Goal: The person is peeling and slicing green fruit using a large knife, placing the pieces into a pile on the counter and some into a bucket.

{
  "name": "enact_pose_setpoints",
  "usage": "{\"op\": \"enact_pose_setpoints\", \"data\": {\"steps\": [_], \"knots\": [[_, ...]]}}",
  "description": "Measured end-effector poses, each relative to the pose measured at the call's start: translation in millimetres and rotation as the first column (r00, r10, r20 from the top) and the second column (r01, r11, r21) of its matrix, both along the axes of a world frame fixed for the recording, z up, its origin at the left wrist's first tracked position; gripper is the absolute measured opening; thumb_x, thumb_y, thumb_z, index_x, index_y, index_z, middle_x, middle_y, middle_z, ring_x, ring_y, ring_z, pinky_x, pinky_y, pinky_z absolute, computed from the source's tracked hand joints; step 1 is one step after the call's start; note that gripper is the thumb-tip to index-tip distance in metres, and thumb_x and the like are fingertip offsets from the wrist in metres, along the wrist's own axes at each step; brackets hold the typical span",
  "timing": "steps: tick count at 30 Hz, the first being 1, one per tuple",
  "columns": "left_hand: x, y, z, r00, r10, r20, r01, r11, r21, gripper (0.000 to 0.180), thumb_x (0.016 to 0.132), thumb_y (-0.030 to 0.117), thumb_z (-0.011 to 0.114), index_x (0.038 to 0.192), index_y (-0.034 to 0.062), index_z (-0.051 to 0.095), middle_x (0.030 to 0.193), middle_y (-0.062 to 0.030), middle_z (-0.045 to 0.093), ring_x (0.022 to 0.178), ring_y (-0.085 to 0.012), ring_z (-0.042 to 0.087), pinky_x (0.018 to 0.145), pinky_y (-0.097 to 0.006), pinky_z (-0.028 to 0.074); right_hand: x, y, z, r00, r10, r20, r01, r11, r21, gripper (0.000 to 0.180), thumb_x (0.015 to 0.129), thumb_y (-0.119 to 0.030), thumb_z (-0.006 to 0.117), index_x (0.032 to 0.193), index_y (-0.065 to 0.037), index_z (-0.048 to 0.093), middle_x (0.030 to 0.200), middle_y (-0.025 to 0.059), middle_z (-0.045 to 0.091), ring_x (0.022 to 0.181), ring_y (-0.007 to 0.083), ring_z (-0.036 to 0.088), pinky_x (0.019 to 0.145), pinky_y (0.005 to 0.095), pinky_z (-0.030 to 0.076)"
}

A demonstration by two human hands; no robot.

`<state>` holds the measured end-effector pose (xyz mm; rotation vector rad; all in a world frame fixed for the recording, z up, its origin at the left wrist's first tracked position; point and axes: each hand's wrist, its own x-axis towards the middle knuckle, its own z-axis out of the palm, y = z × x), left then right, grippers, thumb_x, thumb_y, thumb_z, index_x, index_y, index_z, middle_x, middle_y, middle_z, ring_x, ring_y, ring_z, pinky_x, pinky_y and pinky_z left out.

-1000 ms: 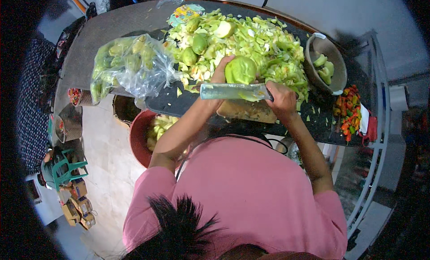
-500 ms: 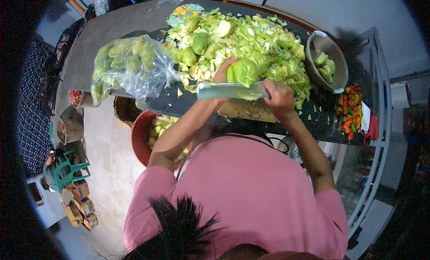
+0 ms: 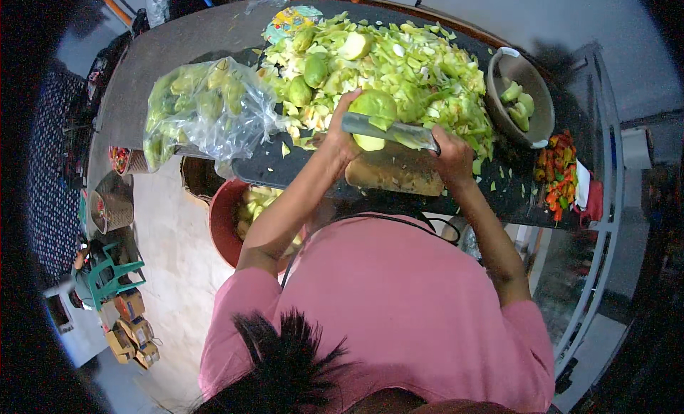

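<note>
My left hand [image 3: 342, 135] grips a large pale-green fruit [image 3: 372, 102] from its left side, above the black tabletop. In my right hand [image 3: 453, 156] is a broad-bladed knife [image 3: 402, 135], its handle held in the closed fingers. The blade lies across the fruit, its tip pointing left towards my left hand. A pale cut surface shows just below the blade. Beyond the fruit spreads a big heap of green peelings [image 3: 420, 65], with whole green fruits [image 3: 315, 70] along its left side. A wooden board [image 3: 392, 175] lies under my hands, nearer me.
A clear plastic bag of green fruits [image 3: 210, 104] lies left. At right stand a grey-brown basin [image 3: 495, 79] with green pieces and a pile of red and green peppers [image 3: 559, 175]. Below the table's near edge sits a red tub [image 3: 222, 225] of pale peeled pieces.
The knife has moved up and to the right, from in front of the fruit to across it. The fruit and my left hand have shifted slightly left.
</note>
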<state>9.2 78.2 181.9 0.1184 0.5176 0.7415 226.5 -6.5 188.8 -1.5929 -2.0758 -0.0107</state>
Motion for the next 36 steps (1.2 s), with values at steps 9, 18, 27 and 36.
{"op": "enact_pose_setpoints", "data": {"steps": [9, 18, 27, 36], "knots": [[24, -8, -36, 0.997, 0.076, -0.006, -0.076, 0.997, -0.025, 0.047, 0.086, 0.045, 0.046, 0.114, 0.0074, 0.055, 0.107, -0.0132, 0.062, 0.094, -0.0293, 0.062, 0.085, -0.044, 0.051, -28, 13, 15, 0.996, -0.020, -0.084, 0.002, 0.978, -0.208, 0.019, 0.075, -0.015, 0.062, 0.087, -0.003, 0.054, 0.069, 0.0137, 0.059, 0.063, 0.0319, 0.058, 0.059, 0.0427, 0.044], [25, -4, -23, 0.994, 0.032, 0.107, -0.032, 0.999, 0.000, 0.050, 0.088, 0.046, 0.044, 0.116, 0.0062, 0.054, 0.109, -0.0137, 0.061, 0.097, -0.0294, 0.061, 0.088, -0.045, 0.049, -3, 27, 5, 0.823, -0.227, -0.520, -0.060, 0.877, -0.477, 0.027, 0.080, -0.024, 0.061, 0.088, 0.001, 0.062, 0.074, 0.0145, 0.064, 0.069, 0.0229, 0.064, 0.064, 0.0348, 0.048], [15, -6, -21, 0.998, -0.013, 0.069, 0.014, 1.000, -0.016, 0.048, 0.085, 0.046, 0.050, 0.113, 0.0073, 0.057, 0.107, -0.0150, 0.062, 0.093, -0.0313, 0.061, 0.084, -0.047, 0.049, -10, 8, 28, 0.992, 0.119, -0.030, -0.122, 0.984, -0.130, 0.026, 0.074, -0.020, 0.063, 0.091, -0.006, 0.051, 0.076, 0.0168, 0.056, 0.072, 0.0385, 0.056, 0.061, 0.0443, 0.044], [6, -22, 1, 0.999, -0.004, 0.041, 0.005, 1.000, -0.010, 0.049, 0.084, 0.044, 0.050, 0.114, 0.0069, 0.055, 0.105, -0.0145, 0.063, 0.092, -0.0303, 0.062, 0.084, -0.045, 0.050, 15, 23, -16, 0.985, -0.145, 0.091, 0.161, 0.965, -0.206, 0.026, 0.082, -0.031, 0.058, 0.087, -0.006, 0.052, 0.076, 0.0184, 0.060, 0.071, 0.0388, 0.060, 0.061, 0.0479, 0.046]]}}
